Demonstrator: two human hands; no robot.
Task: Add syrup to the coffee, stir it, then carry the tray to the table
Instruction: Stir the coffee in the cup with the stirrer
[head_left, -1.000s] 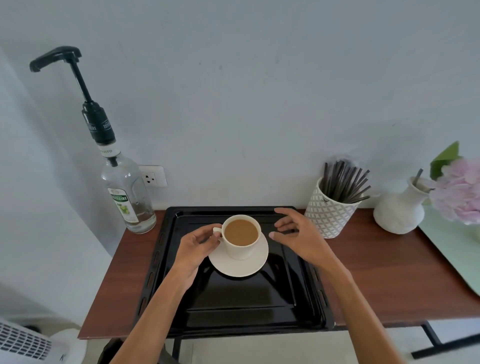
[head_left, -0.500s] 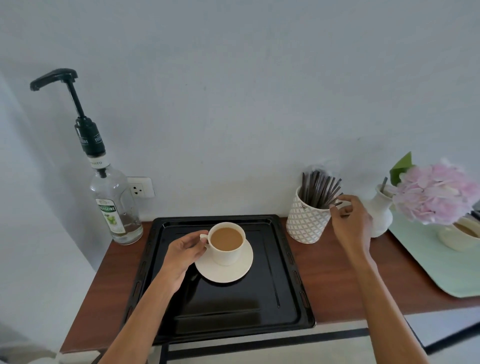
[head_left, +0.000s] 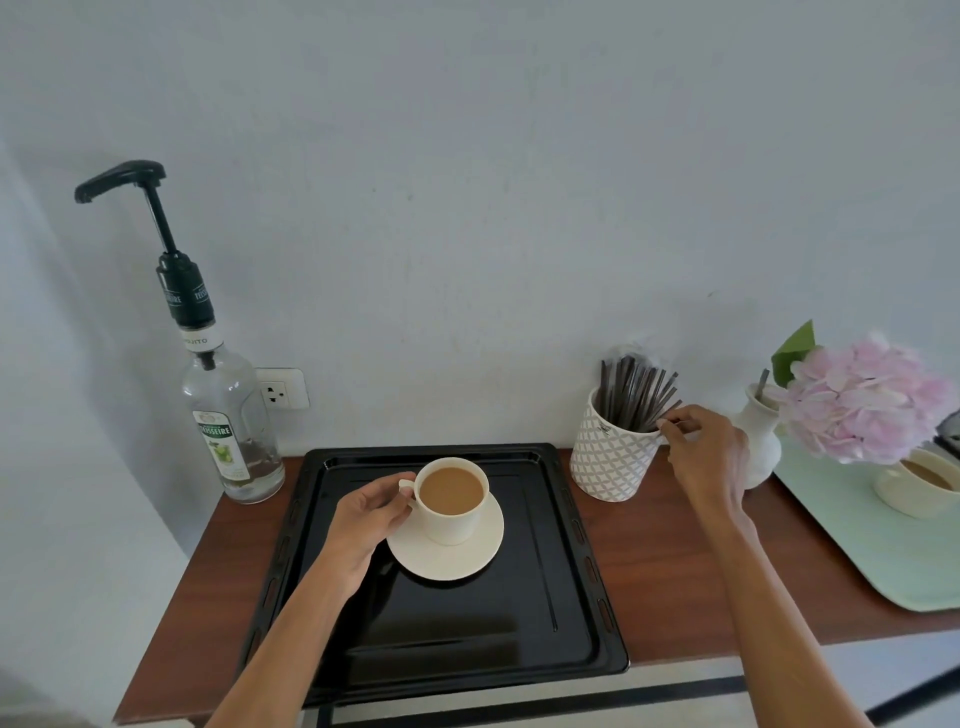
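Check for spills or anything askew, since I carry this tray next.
No spill shows. The white ceramic cup of milky coffee sits off-centre on its white saucer, toward the back-left. The black metal tray overhangs the brown wooden counter's front edge.

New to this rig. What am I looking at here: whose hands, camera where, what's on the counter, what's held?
No machine: a person's two bare hands, filmed by one wide-angle camera on their head, looking down. On the brown wooden counter lies a black metal tray bearing a white cup of milky coffee on a white saucer. The left hand holds the cup's handle. The right hand pinches a dark stir stick in the patterned white holder. A clear glass syrup bottle with black pump stands left.
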